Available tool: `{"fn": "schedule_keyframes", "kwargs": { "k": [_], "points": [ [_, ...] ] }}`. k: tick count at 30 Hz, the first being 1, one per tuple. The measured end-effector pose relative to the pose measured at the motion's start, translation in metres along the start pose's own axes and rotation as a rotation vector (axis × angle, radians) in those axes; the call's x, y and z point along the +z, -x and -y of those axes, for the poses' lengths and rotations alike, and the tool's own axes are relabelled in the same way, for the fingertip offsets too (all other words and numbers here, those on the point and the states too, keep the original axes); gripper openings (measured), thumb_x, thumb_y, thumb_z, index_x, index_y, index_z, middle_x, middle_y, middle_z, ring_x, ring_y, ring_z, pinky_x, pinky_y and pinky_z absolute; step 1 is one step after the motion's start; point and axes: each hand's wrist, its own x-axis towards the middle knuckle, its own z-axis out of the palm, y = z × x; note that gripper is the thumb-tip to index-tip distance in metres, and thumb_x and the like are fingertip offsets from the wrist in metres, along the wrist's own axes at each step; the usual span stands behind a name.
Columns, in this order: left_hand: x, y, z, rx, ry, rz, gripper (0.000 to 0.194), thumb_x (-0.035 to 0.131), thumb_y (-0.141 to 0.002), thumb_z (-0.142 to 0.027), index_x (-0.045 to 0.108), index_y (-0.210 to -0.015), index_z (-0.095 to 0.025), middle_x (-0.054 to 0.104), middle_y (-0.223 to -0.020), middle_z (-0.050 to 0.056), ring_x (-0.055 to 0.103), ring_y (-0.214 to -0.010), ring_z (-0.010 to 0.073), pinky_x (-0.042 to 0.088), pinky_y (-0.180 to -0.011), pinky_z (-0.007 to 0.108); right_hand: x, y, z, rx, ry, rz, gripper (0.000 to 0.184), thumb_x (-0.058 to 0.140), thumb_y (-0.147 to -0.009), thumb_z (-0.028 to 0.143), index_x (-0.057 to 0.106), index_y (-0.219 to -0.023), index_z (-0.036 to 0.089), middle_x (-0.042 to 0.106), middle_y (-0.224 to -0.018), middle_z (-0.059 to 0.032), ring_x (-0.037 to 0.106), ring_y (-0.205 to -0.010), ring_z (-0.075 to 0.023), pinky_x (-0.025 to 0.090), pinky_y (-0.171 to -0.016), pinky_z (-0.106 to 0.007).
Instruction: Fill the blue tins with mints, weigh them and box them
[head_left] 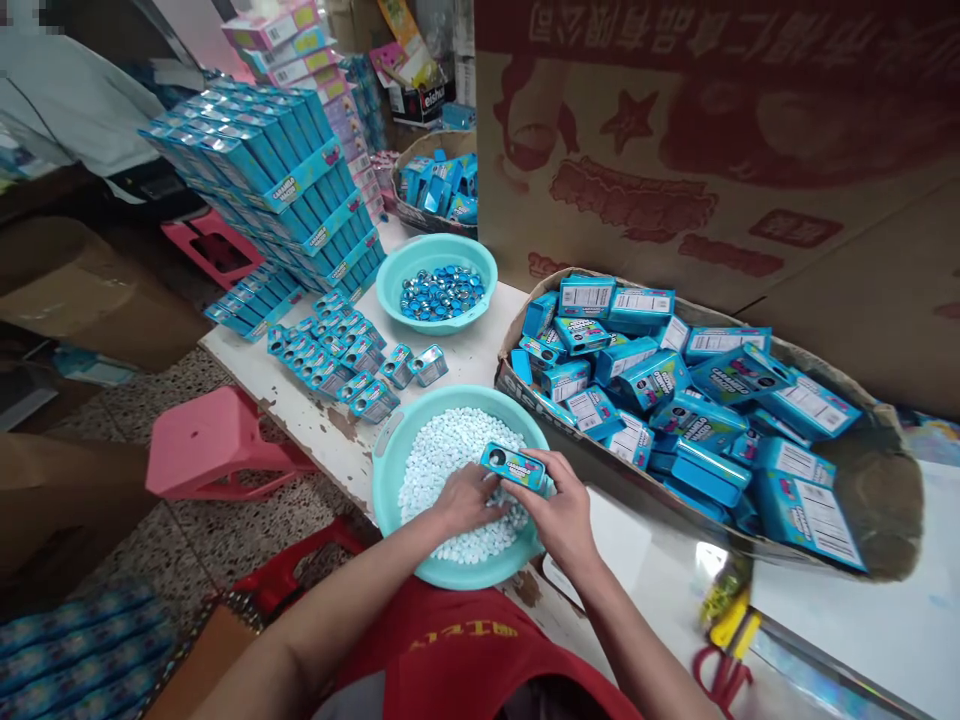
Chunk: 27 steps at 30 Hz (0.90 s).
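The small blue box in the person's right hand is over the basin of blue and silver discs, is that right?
Not quite: the head view shows the small blue box in the right hand over the basin of white pellets; the blue and silver discs are in the other basin.

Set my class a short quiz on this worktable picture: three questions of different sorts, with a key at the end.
1. Short answer: Which hand grips the right-hand end of the small blue box?

2. Multiple choice: What lies in the nearer bowl?
A) Blue caps
B) White pellets
C) Red scissors

3. True or false: In the picture, the pink stool stands to the right of the open carton that holds the blue boxes.

Key
1. The right hand.
2. B, white pellets.
3. False: the pink stool stands well to the left of the open carton.
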Motion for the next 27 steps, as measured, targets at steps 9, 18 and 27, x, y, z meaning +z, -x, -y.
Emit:
{"fn": "schedule_keyframes", "kwargs": {
  "k": [9, 18, 27],
  "points": [
    [-0.054, 0.002, -0.016, -0.358, 0.651, -0.366, 0.020, 0.068, -0.065, -0.038, 0.059, -0.068, -0.021, 0.048, -0.047, -0.006, 0.043, -0.042, 0.0112, 0.033, -0.046, 0.022, 0.017, 0.003, -0.023, 0.053, 0.072, 0.084, 0.030, 0.071, -0.071, 0.033, 0.063, -0.098, 0.022, 0.064, -0.097, -0.0053, 0.060, -0.094, -0.0238, 0.048, -0.082, -0.036],
    [-0.072, -0.009, -0.077, -0.190, 1.222, -0.634, 0.018, 0.064, -0.071, -0.031, 0.052, -0.068, -0.018, 0.058, -0.061, -0.002, 0.056, -0.056, 0.0117, 0.044, -0.056, 0.023, 0.035, 0.008, -0.003, -0.054, 0.185, 0.187, 0.029, 0.070, -0.068, 0.020, 0.063, -0.095, 0.023, 0.065, -0.092, -0.0045, 0.060, -0.091, -0.0246, 0.045, -0.081, -0.037],
    [-0.073, -0.013, -0.076, -0.286, 1.224, -0.601, 0.028, 0.066, -0.071, -0.042, 0.052, -0.067, -0.017, 0.056, -0.062, -0.002, 0.054, -0.049, 0.0097, 0.039, -0.045, 0.021, 0.027, 0.005, -0.003, -0.029, 0.144, 0.166, 0.028, 0.074, -0.065, 0.021, 0.064, -0.091, 0.022, 0.065, -0.087, -0.0032, 0.061, -0.085, -0.0229, 0.045, -0.076, -0.034]
  ]
}}
